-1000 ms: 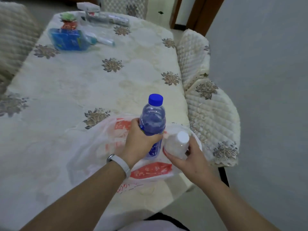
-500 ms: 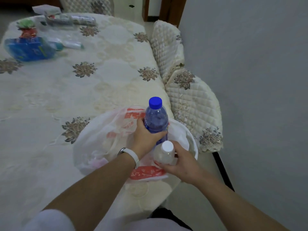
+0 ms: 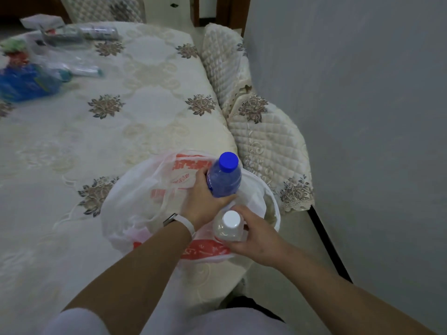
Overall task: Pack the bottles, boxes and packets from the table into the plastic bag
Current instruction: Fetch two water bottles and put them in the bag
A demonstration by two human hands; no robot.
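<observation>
Left hand (image 3: pixel 203 201) grips ribbed blue-capped bottle (image 3: pixel 225 176); right hand (image 3: pixel 254 232) grips white-capped bottle (image 3: pixel 228 226), both above crinkled plastic bag (image 3: pixel 135 201).

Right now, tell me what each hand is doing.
Left hand: fingers curled round the blue-capped bottle.
Right hand: fingers curled round the white-capped bottle.

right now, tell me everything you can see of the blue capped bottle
The blue-capped bottle is bluish see-through plastic with a printed label on its side and a bright blue screw cap in place. It is held roughly upright over the open white and red plastic bag near the right edge of the table. The left hand grips its lower body, hiding the base. A white-capped bottle sits just nearer the camera; whether they touch is unclear.
</observation>
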